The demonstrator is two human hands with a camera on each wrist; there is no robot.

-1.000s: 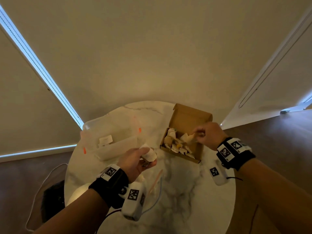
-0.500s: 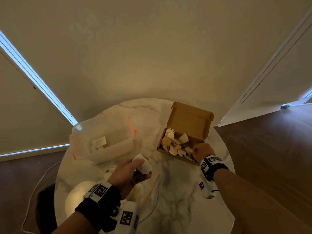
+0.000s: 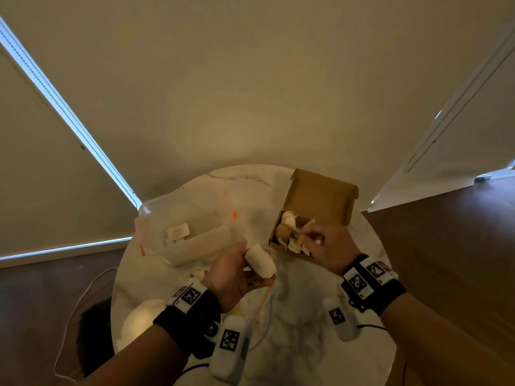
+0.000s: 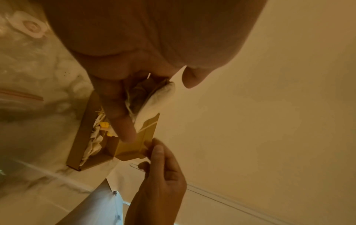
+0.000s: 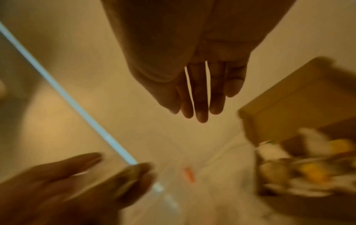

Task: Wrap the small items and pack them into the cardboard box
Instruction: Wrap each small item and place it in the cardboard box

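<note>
Two hands are up over the marble table (image 3: 306, 316): my left hand (image 3: 231, 277) grips a white paper-wrapped bundle (image 3: 259, 261) near the table's middle, just left of the open cardboard box (image 3: 320, 196). My right hand (image 3: 331, 246) hovers at the box's near edge; the wrist view shows fingers (image 5: 200, 94) straight, empty. I judge the bundle light, soft and crushable, best held around its middle.

Right hand (image 5: 194, 85), fingers straight and together, at centre; blurred cardboard box (image 5: 289, 109) of wrapped items (image 5: 300, 172) at 4 o'clock; left hand (image 5: 73, 182) at 8 o'clock.
</note>
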